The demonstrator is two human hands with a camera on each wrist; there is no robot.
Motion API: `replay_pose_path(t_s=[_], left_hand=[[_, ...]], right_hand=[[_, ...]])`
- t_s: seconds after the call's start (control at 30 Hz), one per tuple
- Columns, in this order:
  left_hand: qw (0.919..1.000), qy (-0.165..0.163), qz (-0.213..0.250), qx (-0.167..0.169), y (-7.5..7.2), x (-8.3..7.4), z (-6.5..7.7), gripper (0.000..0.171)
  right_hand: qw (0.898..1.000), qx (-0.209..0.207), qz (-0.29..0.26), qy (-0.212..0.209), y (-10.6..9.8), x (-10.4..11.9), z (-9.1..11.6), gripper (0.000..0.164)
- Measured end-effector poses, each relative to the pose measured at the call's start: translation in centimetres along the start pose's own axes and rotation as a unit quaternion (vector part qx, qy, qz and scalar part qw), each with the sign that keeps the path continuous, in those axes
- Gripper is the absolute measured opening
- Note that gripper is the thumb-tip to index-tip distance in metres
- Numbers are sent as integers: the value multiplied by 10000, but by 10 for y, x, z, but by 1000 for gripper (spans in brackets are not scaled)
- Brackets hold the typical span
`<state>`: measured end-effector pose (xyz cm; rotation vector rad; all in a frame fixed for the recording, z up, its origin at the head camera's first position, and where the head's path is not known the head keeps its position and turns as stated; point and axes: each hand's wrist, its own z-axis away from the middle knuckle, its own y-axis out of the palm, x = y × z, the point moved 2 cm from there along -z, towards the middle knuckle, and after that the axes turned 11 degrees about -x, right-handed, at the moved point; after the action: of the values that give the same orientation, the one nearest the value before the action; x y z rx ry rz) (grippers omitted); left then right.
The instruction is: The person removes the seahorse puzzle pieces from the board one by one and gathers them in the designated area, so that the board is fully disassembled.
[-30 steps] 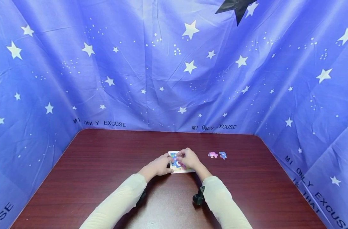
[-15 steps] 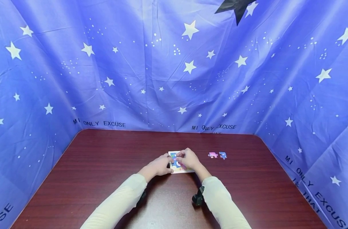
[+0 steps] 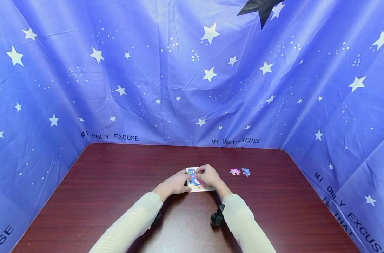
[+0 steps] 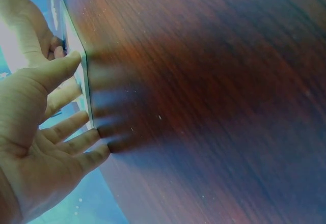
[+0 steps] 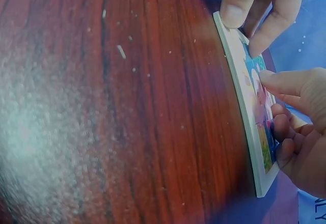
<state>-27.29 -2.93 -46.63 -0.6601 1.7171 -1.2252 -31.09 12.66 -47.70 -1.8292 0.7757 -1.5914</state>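
Fingers [image 4: 81,142] spread, the left hand [image 3: 177,182] should brace the puzzle board [image 5: 243,107] while the right hand [image 3: 209,175], fingers curled, any pinch impossible to tell, presses evenly.

A curtained booth around a worktop [image 3: 100,189]
Blue fabric [image 3: 182,80] printed with pale stars [image 3: 210,33] and black lettering [image 3: 126,137] ("ONLY EXCUSE" can be read) hangs in folds along three sides of the dark red wood-grain worktop; the sort of room beyond is hidden.
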Motion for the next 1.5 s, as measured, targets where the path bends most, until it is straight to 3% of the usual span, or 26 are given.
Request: replay_pose_path(t_s=[0.17, 0.53, 1.07, 1.5], left_hand=[[9999, 21, 101, -19, 1, 1, -1, 35], [9999, 56, 113, 4, -1, 1, -1, 34], [9999, 15, 150, 14, 1, 3, -4, 34], [10000, -24, 58, 69, 3, 4, -5, 34]], right_hand=[[9998, 30, -14, 171, 0, 0, 0, 10], [9998, -18, 18, 188, 3, -2, -3, 15], [9996, -10, -5, 284, 4, -3, -6, 9], [9996, -249, -45, 130, 6, -5, -5, 8]])
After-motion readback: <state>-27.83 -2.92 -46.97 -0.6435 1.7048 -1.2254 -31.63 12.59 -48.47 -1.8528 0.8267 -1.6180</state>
